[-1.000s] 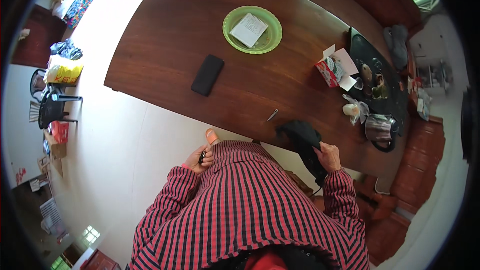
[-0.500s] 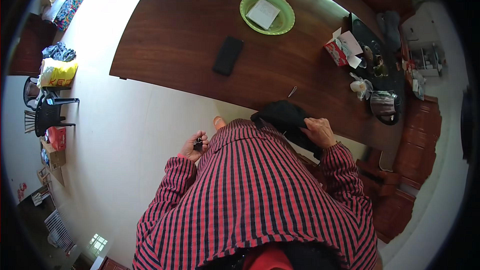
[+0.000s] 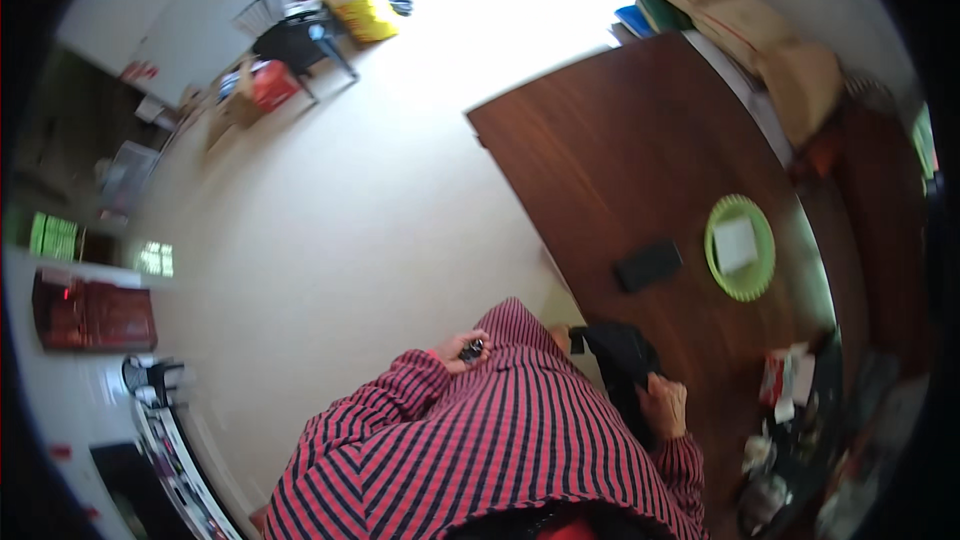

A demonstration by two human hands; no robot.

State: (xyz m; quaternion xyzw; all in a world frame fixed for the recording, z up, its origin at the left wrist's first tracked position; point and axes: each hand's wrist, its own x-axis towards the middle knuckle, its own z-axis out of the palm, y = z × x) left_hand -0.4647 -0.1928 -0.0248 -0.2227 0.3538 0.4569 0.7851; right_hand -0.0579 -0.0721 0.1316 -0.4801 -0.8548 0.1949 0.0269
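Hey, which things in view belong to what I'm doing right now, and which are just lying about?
In use:
- soft black item, held in your right hand
- small dark object, too small to identify, in your left hand

Apparently just lying about:
- black rectangular item on the table
- green basin holding a white pad
- yellow bag

On the brown tabletop, a green basin holds a white notepad, with a dark oblong case to its left. Far left, a yellow bag stands beside a dark chair.
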